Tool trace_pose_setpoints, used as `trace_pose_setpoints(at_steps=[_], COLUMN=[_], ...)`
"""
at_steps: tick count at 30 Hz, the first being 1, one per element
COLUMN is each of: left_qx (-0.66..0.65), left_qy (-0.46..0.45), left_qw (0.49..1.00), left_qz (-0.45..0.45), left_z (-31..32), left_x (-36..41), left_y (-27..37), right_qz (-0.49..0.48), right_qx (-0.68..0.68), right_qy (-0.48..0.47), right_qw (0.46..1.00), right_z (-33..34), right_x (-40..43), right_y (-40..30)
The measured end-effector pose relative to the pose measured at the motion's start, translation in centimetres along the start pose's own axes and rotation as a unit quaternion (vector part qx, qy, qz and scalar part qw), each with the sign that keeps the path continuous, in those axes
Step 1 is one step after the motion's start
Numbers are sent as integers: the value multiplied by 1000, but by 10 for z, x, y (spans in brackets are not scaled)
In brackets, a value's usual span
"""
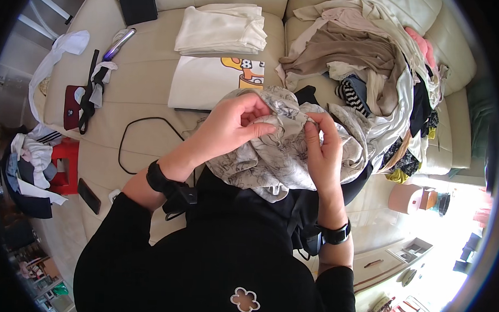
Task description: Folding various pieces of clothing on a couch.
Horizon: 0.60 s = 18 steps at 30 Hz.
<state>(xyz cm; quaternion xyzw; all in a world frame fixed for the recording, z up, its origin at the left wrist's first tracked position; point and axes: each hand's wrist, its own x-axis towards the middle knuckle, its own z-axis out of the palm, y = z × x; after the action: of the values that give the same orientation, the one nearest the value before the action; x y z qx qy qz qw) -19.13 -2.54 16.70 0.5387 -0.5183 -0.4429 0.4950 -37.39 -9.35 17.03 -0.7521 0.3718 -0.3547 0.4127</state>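
A light grey patterned fabric garment (270, 156) lies bunched over my lap. My left hand (244, 120) grips an upper fold of it, thumb lying across the cloth. To its right, my right hand (324, 138) pinches another part between thumb and fingers. Just beyond the bundle, a folded white piece with a colourful cartoon print (211, 82) lies flat on the sofa. Behind that sits a stack of folded cream-white cloth (221, 29). A large loose heap of clothes, with a brown cloth (352, 48) near its top, spreads to the right.
On the beige sofa (152, 99) at left are a black cord (124, 131), a smartphone (89, 196), a dark red pouch (73, 104) and a purple-silver cylindrical device (119, 44). A red plastic stool (67, 166) with clothes stands at far left. A pink bin (404, 198) stands right.
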Motion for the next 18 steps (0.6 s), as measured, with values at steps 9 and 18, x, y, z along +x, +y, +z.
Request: trace_pose_setpoints(at_steps=[9,18], left_qx=[136,-13], left_qy=[55,84], left_qw=[975,993], left_qz=[168,86], left_z=[9,17], left_x=[4,5], left_y=[15,9], right_qz=[-46,-121], right_qx=[-63,-104], right_qy=[-47,31], right_qw=[996,987], right_z=[-2,8], right_x=[1,2], right_y=[-13,-17])
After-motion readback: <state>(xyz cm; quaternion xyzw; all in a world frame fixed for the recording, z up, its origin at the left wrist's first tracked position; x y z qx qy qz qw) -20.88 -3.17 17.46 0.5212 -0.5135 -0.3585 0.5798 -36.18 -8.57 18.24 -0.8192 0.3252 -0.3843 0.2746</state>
